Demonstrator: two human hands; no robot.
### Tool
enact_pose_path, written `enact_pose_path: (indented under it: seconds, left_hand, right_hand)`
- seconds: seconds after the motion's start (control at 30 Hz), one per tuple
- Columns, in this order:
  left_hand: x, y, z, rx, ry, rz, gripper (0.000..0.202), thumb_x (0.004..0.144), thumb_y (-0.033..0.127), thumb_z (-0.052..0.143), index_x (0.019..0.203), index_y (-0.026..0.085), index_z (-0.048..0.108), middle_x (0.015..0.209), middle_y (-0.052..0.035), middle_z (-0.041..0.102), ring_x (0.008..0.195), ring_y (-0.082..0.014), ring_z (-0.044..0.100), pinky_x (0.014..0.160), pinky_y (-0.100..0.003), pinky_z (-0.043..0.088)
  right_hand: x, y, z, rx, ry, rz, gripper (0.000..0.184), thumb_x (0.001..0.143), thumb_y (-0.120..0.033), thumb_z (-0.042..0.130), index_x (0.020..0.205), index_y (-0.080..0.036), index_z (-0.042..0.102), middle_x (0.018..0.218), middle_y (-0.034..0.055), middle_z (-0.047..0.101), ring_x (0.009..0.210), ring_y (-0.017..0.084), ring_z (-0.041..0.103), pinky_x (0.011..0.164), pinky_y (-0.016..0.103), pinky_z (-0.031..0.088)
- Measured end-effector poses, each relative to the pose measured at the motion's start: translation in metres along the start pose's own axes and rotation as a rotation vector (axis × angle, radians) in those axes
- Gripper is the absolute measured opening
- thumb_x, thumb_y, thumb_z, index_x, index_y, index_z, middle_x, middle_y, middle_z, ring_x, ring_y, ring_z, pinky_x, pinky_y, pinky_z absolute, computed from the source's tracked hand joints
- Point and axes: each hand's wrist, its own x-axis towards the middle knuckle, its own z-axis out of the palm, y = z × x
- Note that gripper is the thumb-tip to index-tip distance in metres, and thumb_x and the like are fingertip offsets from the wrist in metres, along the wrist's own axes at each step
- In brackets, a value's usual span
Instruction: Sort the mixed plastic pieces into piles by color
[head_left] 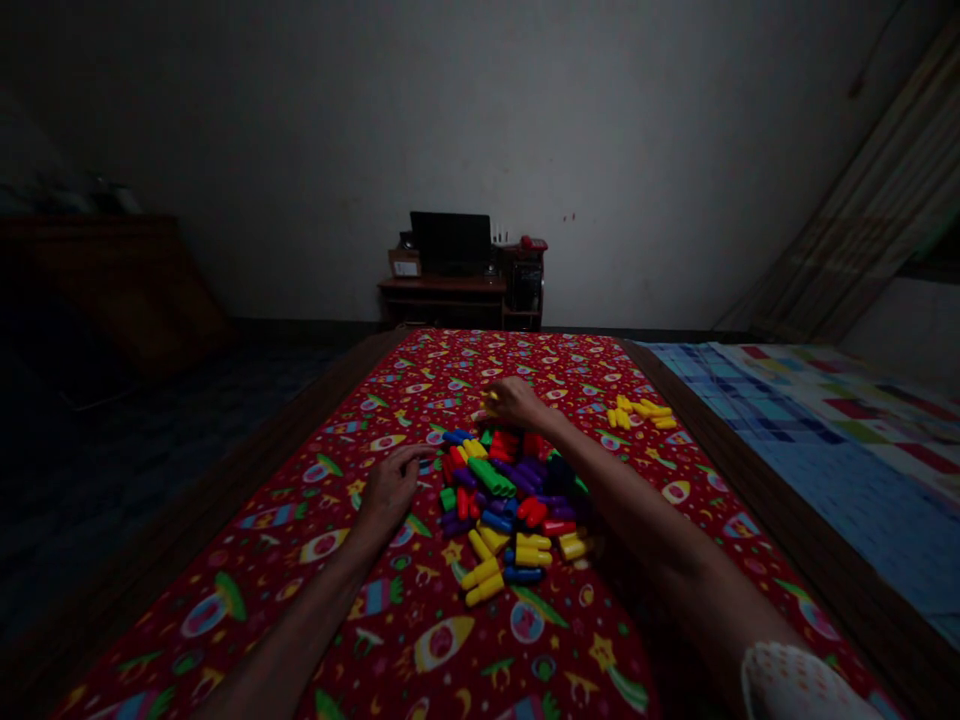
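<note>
A heap of plastic bullet-shaped building blocks (491, 478) in red, green, blue, purple and yellow lies on a red patterned cloth (442, 640). My right hand (517, 403) is over the far side of the heap, its fingers closed on a yellow building block (491, 397), mostly covered by the fingers. To the left of the heap my left hand (391, 487) rests low with its fingers stretched toward the blocks, holding nothing. Several yellow blocks (484, 580) lie at the near edge of the heap. Off to the right is a separate small group of yellow blocks (639, 412).
The cloth covers a long surface with dark brown borders (300, 430). A bed with a blue checked sheet (787, 470) adjoins on the right. Against the far wall stands a desk (442, 286) with a black monitor (451, 240). A wooden cabinet (112, 290) is at the left.
</note>
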Motion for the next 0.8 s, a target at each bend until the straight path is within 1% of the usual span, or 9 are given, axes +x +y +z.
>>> enact_pose_path:
  seconds: [0.07,0.17,0.3,0.4,0.47,0.57,0.63,0.7,0.8]
  left_hand:
    - [0.0,-0.001,0.001,0.003,-0.001,0.002,0.036,0.08,0.031,0.041,0.091,0.02,0.073,0.104,-0.0062,0.073,0.098,-0.0219,0.067,0.091,-0.035,0.051]
    - [0.0,-0.002,0.001,0.02,-0.002,0.01,0.037,0.08,0.031,0.04,0.092,0.019,0.073,0.103,-0.0068,0.073,0.098,-0.0222,0.067,0.091,-0.035,0.051]
    - [-0.001,-0.001,0.001,0.057,-0.004,0.018,0.037,0.08,0.029,0.039,0.093,0.019,0.073,0.102,-0.0056,0.074,0.094,-0.0217,0.068,0.089,-0.034,0.052]
    - [-0.001,0.001,0.001,0.061,0.007,0.015,0.037,0.08,0.028,0.039,0.092,0.02,0.073,0.102,-0.0053,0.074,0.093,-0.0215,0.068,0.088,-0.035,0.053]
    - [-0.001,0.002,0.0,0.058,-0.002,0.018,0.037,0.081,0.028,0.039,0.092,0.02,0.073,0.102,-0.005,0.074,0.093,-0.0215,0.068,0.088,-0.035,0.053]
    - [0.0,0.002,0.0,0.053,-0.004,0.02,0.038,0.081,0.028,0.039,0.093,0.02,0.073,0.103,-0.0051,0.074,0.095,-0.0218,0.067,0.089,-0.035,0.052]
    - [0.0,0.001,0.001,0.049,0.006,0.017,0.037,0.08,0.027,0.039,0.092,0.02,0.074,0.104,-0.0052,0.074,0.097,-0.022,0.067,0.089,-0.035,0.052]
    - [0.0,0.0,0.001,0.037,0.007,0.013,0.036,0.08,0.027,0.04,0.092,0.02,0.074,0.103,-0.0052,0.074,0.095,-0.0217,0.067,0.088,-0.035,0.053]
    - [0.0,-0.001,0.002,0.014,-0.003,0.01,0.035,0.08,0.026,0.041,0.092,0.02,0.073,0.101,-0.0051,0.074,0.093,-0.021,0.067,0.086,-0.034,0.053]
  right_hand:
    - [-0.022,0.025,-0.014,0.032,0.176,0.07,0.032,0.09,-0.023,0.052,0.116,-0.014,0.067,0.103,0.0123,0.073,0.093,0.021,0.066,0.079,0.027,0.047]
    - [-0.067,0.072,-0.033,-0.04,0.319,0.201,0.031,0.09,-0.024,0.052,0.114,-0.014,0.069,0.101,0.0126,0.073,0.089,0.021,0.067,0.078,0.029,0.048]
    - [-0.126,0.128,-0.051,-0.204,0.358,0.427,0.031,0.089,-0.023,0.053,0.113,-0.014,0.069,0.105,0.0141,0.073,0.093,0.024,0.068,0.079,0.031,0.049]
    - [-0.144,0.145,-0.056,-0.252,0.345,0.528,0.03,0.089,-0.022,0.054,0.112,-0.012,0.07,0.108,0.0167,0.072,0.099,0.027,0.068,0.083,0.033,0.05]
    - [-0.139,0.136,-0.055,-0.211,0.381,0.497,0.03,0.089,-0.022,0.054,0.112,-0.011,0.07,0.111,0.0175,0.071,0.103,0.027,0.067,0.087,0.035,0.049]
    - [-0.113,0.094,-0.045,0.002,0.349,0.319,0.03,0.09,-0.02,0.051,0.111,-0.011,0.07,0.108,0.0145,0.073,0.098,0.023,0.068,0.084,0.03,0.05]
    - [-0.09,0.052,-0.036,0.172,0.198,0.133,0.029,0.09,-0.019,0.051,0.109,-0.014,0.071,0.103,0.0096,0.074,0.09,0.019,0.069,0.075,0.024,0.05]
    - [-0.07,0.009,-0.026,0.214,0.032,-0.071,0.028,0.09,-0.021,0.051,0.108,-0.017,0.072,0.098,0.0058,0.075,0.083,0.017,0.069,0.07,0.022,0.047]
    - [-0.046,-0.042,-0.013,0.028,-0.179,-0.133,0.025,0.086,-0.022,0.055,0.103,-0.016,0.073,0.097,0.0086,0.075,0.083,0.018,0.067,0.066,0.022,0.043]
